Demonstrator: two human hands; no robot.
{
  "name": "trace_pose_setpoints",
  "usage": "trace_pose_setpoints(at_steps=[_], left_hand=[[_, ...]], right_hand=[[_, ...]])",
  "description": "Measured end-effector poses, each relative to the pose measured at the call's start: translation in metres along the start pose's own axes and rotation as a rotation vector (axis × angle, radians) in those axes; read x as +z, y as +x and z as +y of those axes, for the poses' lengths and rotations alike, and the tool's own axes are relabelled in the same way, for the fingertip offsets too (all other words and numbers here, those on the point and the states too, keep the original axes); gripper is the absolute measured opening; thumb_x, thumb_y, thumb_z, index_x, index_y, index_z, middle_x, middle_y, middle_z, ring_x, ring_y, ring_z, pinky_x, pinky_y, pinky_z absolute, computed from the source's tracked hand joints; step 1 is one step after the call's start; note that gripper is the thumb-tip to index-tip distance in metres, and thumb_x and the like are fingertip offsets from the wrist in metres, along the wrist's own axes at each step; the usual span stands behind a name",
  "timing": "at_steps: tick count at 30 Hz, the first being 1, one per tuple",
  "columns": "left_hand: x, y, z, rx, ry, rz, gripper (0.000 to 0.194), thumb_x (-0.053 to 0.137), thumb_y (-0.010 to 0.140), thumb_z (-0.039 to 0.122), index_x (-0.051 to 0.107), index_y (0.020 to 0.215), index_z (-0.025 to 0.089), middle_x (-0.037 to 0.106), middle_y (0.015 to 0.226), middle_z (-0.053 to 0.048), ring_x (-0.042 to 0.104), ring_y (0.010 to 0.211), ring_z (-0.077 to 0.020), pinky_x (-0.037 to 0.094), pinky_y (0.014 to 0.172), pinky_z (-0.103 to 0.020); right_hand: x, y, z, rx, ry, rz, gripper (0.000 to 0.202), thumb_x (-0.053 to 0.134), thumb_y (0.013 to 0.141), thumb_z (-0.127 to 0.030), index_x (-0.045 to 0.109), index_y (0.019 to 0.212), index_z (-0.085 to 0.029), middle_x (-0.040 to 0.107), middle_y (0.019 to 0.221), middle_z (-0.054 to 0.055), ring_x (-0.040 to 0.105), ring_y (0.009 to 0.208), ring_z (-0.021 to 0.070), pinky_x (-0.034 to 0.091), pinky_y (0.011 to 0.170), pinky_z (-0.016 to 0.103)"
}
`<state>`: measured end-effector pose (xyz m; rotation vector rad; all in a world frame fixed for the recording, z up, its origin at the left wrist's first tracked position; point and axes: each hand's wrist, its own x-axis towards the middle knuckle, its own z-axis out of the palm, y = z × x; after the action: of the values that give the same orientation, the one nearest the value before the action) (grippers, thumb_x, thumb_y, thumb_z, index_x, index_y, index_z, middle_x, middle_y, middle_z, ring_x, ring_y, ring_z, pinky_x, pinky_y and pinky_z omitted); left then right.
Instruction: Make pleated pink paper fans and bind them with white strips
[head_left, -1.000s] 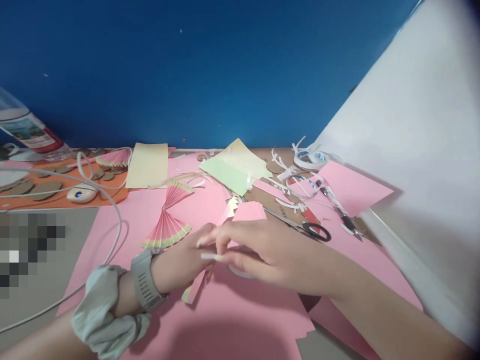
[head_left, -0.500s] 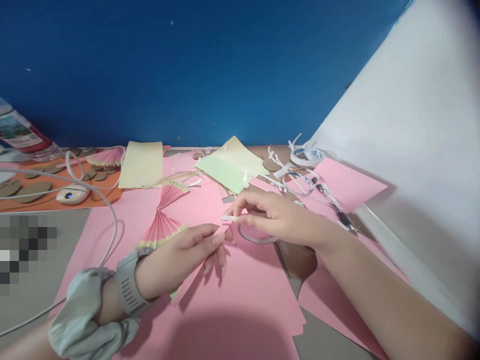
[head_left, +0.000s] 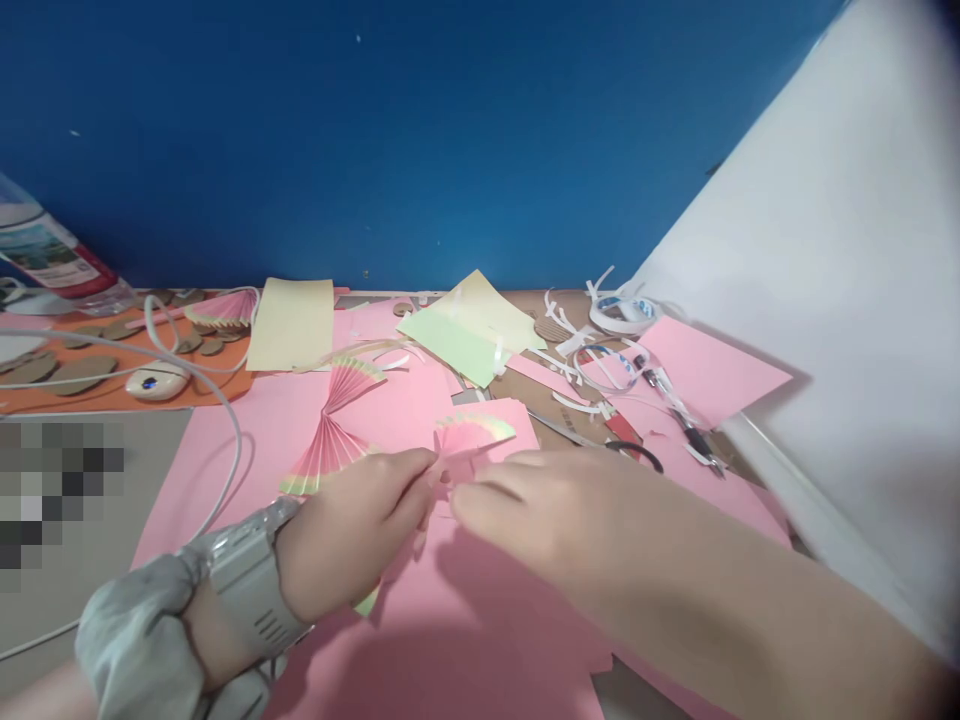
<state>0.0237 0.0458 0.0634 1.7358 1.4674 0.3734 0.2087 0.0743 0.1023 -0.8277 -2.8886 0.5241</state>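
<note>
Between my hands is a pleated pink paper fan [head_left: 474, 433] with a pale green-yellow edge, its upper half spread out. Its lower end pokes out below my left hand [head_left: 360, 525], whose fingers and thumb pinch the folded middle. My right hand [head_left: 517, 505] is closed at the fan's right side, with its fingertips tucked down and partly hidden. Just left of it, a second pleated paper piece [head_left: 330, 445], gathered in the middle like a bow, lies on the large pink paper [head_left: 465, 620].
Scissors [head_left: 574, 432], a pen [head_left: 686, 420], tape rolls [head_left: 624, 313] and paper scraps lie to the right. Yellow paper [head_left: 291, 325] and green paper [head_left: 457, 345] are at the back. A mouse [head_left: 156, 381], cables and a bottle [head_left: 60, 262] stand left.
The folded pink strip has been spread into a fan at its upper end. My right hand has come down beside it, and the ring by that hand is out of sight. The scissors now show.
</note>
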Motion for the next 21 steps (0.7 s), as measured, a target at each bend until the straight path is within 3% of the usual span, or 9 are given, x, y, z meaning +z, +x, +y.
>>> trace_pose_setpoints(at_steps=[3,8,14,21], left_hand=[[0.002,-0.003,0.002,0.045,0.047,-0.067,0.027,0.034,0.089,0.024,0.054,0.07,0.022,0.057,0.051,0.005,0.05,0.039,-0.012,0.035,0.047,-0.022],[-0.002,-0.006,-0.001,0.033,-0.069,-0.348,0.021,0.037,0.087,0.021,0.058,0.082,0.021,0.066,0.06,0.004,0.048,0.031,-0.009,0.038,0.044,-0.021],[-0.004,-0.003,-0.011,0.052,-0.161,-0.28,0.016,0.041,0.085,0.022,0.057,0.081,0.021,0.065,0.064,0.004,0.054,0.045,-0.0109,0.04,0.049,-0.019],[-0.004,-0.003,-0.014,-0.024,-0.168,-0.323,0.019,0.036,0.087,0.018,0.053,0.08,0.022,0.065,0.065,0.006,0.045,0.034,-0.0072,0.036,0.044,-0.02]], right_hand=[[0.009,0.005,0.004,-0.007,-0.032,-0.059,0.012,0.053,0.078,-0.011,0.056,0.078,-0.023,0.059,0.063,-0.001,0.052,0.052,0.0135,0.028,0.043,0.027],[0.009,0.01,0.019,0.046,0.015,-0.136,0.016,0.047,0.087,-0.018,0.049,0.072,-0.022,0.057,0.059,-0.005,0.048,0.05,0.01,0.02,0.042,0.023],[0.005,0.012,0.021,0.074,0.123,-0.126,0.016,0.045,0.088,-0.015,0.05,0.075,-0.021,0.061,0.072,-0.004,0.052,0.06,0.0101,0.023,0.045,0.022],[0.005,0.013,0.023,0.105,0.143,-0.124,0.017,0.043,0.089,-0.018,0.049,0.074,-0.021,0.059,0.069,-0.003,0.051,0.058,0.0104,0.022,0.045,0.022]])
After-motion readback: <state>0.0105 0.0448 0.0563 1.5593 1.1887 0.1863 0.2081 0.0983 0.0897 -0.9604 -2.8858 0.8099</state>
